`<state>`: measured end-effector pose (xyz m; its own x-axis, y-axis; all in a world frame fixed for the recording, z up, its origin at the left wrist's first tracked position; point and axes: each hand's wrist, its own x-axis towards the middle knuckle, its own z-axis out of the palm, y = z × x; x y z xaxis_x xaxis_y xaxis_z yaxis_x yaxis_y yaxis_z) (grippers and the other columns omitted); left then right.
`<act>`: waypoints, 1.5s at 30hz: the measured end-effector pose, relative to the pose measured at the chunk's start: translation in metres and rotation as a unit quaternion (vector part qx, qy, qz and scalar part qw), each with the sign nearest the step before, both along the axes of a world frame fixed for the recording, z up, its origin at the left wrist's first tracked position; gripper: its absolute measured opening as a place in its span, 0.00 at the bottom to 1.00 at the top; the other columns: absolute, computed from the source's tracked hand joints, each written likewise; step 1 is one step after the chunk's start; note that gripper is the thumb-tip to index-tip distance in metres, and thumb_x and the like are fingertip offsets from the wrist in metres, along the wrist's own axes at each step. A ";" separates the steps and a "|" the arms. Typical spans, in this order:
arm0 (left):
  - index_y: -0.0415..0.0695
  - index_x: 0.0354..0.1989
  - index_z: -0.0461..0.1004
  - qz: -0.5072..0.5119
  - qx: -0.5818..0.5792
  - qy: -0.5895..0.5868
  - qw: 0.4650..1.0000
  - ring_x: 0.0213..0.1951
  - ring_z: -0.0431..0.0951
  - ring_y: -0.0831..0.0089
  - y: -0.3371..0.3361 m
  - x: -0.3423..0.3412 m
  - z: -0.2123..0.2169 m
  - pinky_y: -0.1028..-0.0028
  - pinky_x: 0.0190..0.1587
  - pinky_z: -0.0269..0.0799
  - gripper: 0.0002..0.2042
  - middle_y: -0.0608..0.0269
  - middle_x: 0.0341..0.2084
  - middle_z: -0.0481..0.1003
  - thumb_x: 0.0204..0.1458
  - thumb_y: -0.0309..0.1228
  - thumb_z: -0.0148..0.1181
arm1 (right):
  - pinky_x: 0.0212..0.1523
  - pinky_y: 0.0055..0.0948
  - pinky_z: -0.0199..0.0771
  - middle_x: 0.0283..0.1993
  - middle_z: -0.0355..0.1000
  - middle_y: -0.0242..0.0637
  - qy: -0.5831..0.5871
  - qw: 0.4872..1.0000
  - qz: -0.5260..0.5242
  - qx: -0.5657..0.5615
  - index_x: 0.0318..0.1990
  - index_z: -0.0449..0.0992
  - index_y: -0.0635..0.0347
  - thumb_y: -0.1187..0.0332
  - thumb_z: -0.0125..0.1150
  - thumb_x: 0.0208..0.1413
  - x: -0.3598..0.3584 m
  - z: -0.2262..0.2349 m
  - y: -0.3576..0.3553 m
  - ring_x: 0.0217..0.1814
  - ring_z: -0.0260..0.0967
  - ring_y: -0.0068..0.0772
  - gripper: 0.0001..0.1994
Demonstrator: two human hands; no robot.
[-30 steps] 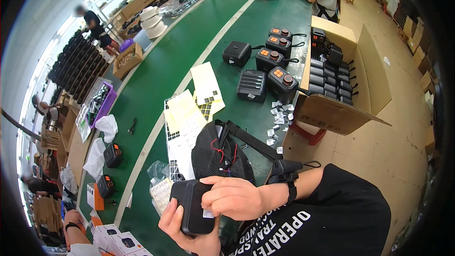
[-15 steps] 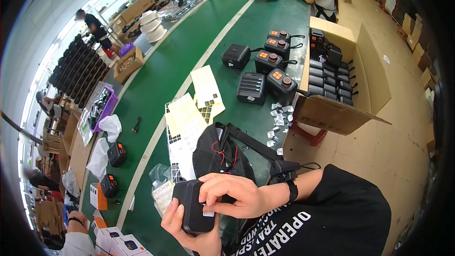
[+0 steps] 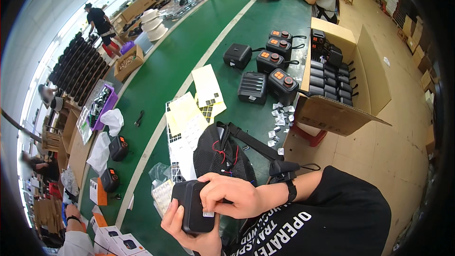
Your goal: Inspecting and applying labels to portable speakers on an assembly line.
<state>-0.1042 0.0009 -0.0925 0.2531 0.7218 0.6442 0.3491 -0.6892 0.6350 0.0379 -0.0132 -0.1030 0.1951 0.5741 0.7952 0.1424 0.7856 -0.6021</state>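
A black box-shaped device point(image 3: 192, 206) sits low in the head view, gripped from below by my left hand point(image 3: 182, 230). My right hand point(image 3: 232, 194) lies over its right side, fingertips pressed on its face beside a small white sticker point(image 3: 207, 214). Just beyond the hands lies a black mesh pouch point(image 3: 222, 154) with red cord and a strap. Yellow and white sticker sheets point(image 3: 189, 118) spread on the green table point(image 3: 166, 66) to the left of the pouch.
Several black devices with orange buttons point(image 3: 275, 61) stand further up the table beside an open cardboard box point(image 3: 341, 76) packed with more. White paper scraps point(image 3: 279, 116) litter the table edge. Other people work at the far end and on the left.
The device and both hands have stayed low in front of me; my right hand's fingers have shifted slightly on the device's face. The view has tilted a little.
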 end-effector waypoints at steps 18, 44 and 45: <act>0.41 0.51 0.62 -0.026 -0.055 -0.046 0.997 0.51 0.64 0.63 0.005 -0.011 -0.006 0.66 0.57 0.59 0.38 0.55 0.48 0.62 0.24 0.19 0.73 | 0.35 0.19 0.64 0.38 0.67 0.31 0.240 0.923 0.200 -0.224 0.41 0.68 0.64 0.75 0.51 0.57 0.018 0.012 -0.007 0.37 0.62 0.15 0.06; 0.37 0.48 0.63 0.048 -0.104 -0.024 0.993 0.47 0.67 0.62 0.018 -0.033 0.004 0.64 0.54 0.59 0.35 0.53 0.44 0.67 0.27 0.22 0.75 | 0.47 0.36 0.64 0.38 0.68 0.39 -0.364 0.838 -0.359 -0.190 0.34 0.78 0.55 0.64 0.64 0.39 0.184 -0.154 0.181 0.46 0.64 0.42 0.13; 0.37 0.49 0.63 0.045 -0.112 -0.037 0.992 0.47 0.67 0.62 0.019 -0.035 0.002 0.64 0.53 0.60 0.35 0.53 0.44 0.67 0.27 0.24 0.75 | 0.48 0.36 0.64 0.38 0.68 0.40 -0.335 0.845 -0.356 -0.216 0.34 0.77 0.57 0.65 0.64 0.38 0.176 -0.147 0.178 0.47 0.63 0.42 0.13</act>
<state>-0.1395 0.0199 -0.0907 0.1389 0.8661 0.4801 0.3503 -0.4964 0.7942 0.2137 0.1645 -0.2499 0.2021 0.7656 0.6107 0.9091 0.0853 -0.4078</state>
